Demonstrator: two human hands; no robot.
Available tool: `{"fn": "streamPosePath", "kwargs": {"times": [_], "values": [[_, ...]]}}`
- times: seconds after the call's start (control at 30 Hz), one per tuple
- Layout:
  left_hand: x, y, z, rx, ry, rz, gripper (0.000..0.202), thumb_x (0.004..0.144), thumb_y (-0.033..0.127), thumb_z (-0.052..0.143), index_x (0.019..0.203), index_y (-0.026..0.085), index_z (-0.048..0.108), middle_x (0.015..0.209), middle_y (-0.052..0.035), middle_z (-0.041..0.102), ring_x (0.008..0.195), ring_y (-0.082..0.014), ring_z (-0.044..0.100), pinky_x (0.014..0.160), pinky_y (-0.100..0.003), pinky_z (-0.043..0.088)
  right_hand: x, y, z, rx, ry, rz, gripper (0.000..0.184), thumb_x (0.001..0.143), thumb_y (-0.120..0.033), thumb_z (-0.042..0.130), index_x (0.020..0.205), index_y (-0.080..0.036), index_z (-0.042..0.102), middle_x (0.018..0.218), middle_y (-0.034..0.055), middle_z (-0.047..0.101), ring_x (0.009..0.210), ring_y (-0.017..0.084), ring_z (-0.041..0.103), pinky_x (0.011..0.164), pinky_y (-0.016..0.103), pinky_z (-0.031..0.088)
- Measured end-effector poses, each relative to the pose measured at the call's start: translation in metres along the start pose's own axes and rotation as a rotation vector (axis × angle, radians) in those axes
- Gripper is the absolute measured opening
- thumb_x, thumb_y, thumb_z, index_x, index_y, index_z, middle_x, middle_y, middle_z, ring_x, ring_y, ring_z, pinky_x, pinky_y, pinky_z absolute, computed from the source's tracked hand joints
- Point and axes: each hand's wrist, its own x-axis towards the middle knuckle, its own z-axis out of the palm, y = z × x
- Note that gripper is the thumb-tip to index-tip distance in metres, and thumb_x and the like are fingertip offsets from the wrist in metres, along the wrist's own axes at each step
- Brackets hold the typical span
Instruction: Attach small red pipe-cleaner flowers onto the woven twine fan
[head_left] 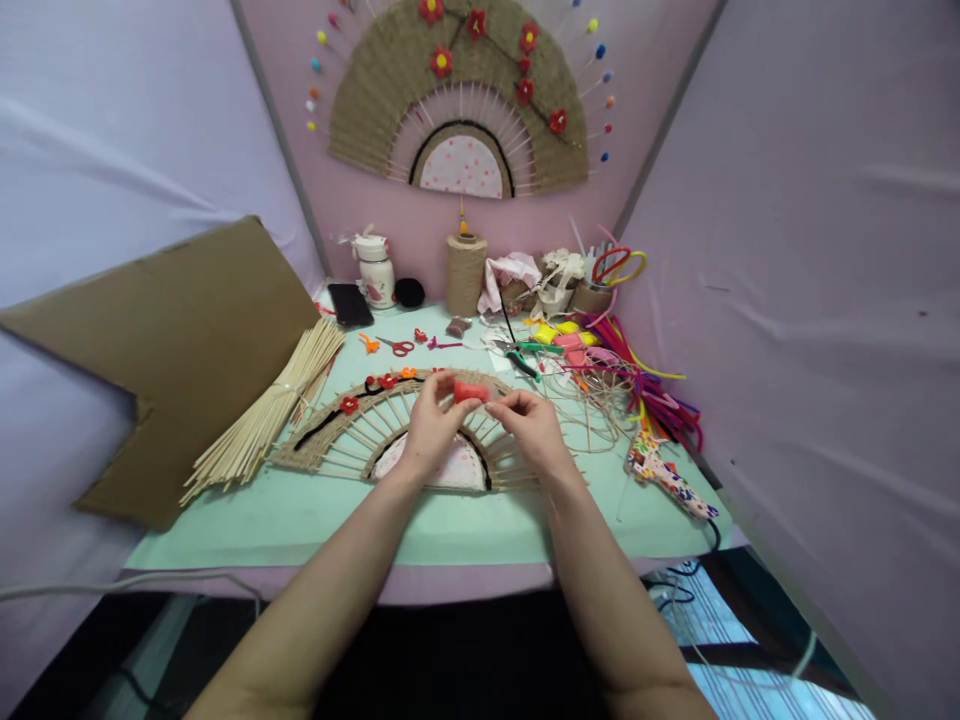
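My left hand (436, 420) has its fingers closed round a small red packet (471, 392), which looks like soft clay in clear wrap. At the packet's right end, the thumb and fingers of my right hand (529, 425) pinch what seems to be the see-through wrapper. Both hands are above a half-round fan (339, 446) of sticks and burlap that lies on the table. Red and orange flowers and a black branch line run along its upper left. The hands and forearms hide part of its middle and right side.
Left of the fan lie a bundle of thin sticks (262, 420) and a cardboard sheet (202, 330). Scissors (403, 348), pliers (522, 362) and yellow packets (555, 331) lie behind it. A patterned glue gun (667, 476) rests at right. A twine spool (465, 275) stands at the back.
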Motion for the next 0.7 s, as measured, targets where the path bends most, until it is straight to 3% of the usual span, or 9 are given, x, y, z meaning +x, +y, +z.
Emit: {"fn": "streamPosePath", "kwargs": {"times": [0.07, 0.1, 0.2, 0.3, 0.47, 0.7], "values": [[-0.003, 0.002, -0.001, 0.162, 0.071, 0.13, 0.031, 0.072, 0.036, 0.073, 0.092, 0.019, 0.057, 0.097, -0.0042, 0.061, 0.097, -0.0189, 0.057, 0.084, -0.03, 0.045, -0.004, -0.003, 0.002, -0.056, 0.042, -0.059, 0.026, 0.069, -0.041, 0.073, 0.065, -0.019, 0.061, 0.062, -0.0023, 0.059, 0.059, 0.012, 0.049, 0.059, 0.027, 0.038], [-0.004, 0.003, -0.002, 0.232, 0.047, 0.17, 0.025, 0.075, 0.038, 0.071, 0.084, 0.019, 0.058, 0.089, -0.0026, 0.06, 0.089, -0.0174, 0.057, 0.08, -0.029, 0.044, -0.006, -0.004, 0.004, -0.097, 0.059, -0.089, 0.025, 0.071, -0.041, 0.072, 0.066, -0.019, 0.061, 0.063, -0.002, 0.059, 0.06, 0.013, 0.049, 0.06, 0.027, 0.039], [-0.007, 0.006, -0.003, 0.293, -0.18, 0.135, 0.028, 0.085, 0.044, 0.058, 0.073, 0.018, 0.058, 0.068, 0.0016, 0.055, 0.067, -0.0137, 0.05, 0.066, -0.026, 0.041, -0.01, -0.005, 0.008, -0.203, 0.05, -0.153, 0.024, 0.075, -0.04, 0.067, 0.065, -0.02, 0.059, 0.065, -0.0016, 0.06, 0.061, 0.013, 0.05, 0.061, 0.027, 0.039], [-0.005, 0.007, -0.004, 0.241, -0.327, 0.07, 0.031, 0.088, 0.044, 0.052, 0.075, 0.017, 0.06, 0.069, 0.0017, 0.056, 0.068, -0.0137, 0.051, 0.065, -0.025, 0.039, -0.011, -0.002, 0.011, -0.23, -0.015, -0.157, 0.022, 0.076, -0.038, 0.065, 0.066, -0.02, 0.059, 0.065, -0.002, 0.059, 0.061, 0.013, 0.05, 0.061, 0.027, 0.039], [0.002, 0.01, -0.011, 0.097, -0.448, 0.029, 0.029, 0.085, 0.043, 0.055, 0.074, 0.016, 0.06, 0.071, 0.0014, 0.057, 0.07, -0.0133, 0.05, 0.067, -0.024, 0.039, -0.006, 0.004, 0.011, -0.093, -0.101, -0.051, 0.019, 0.068, -0.033, 0.071, 0.062, -0.02, 0.059, 0.062, -0.0041, 0.057, 0.059, 0.011, 0.048, 0.059, 0.026, 0.037], [0.002, 0.011, -0.012, -0.005, -0.477, 0.005, 0.031, 0.082, 0.044, 0.059, 0.069, 0.016, 0.057, 0.067, 0.002, 0.053, 0.066, -0.0118, 0.047, 0.063, -0.024, 0.037, -0.003, 0.008, 0.006, 0.198, -0.275, 0.115, 0.028, 0.066, -0.041, 0.075, 0.066, -0.02, 0.056, 0.057, -0.0064, 0.05, 0.053, 0.009, 0.043, 0.054, 0.024, 0.034]]}}
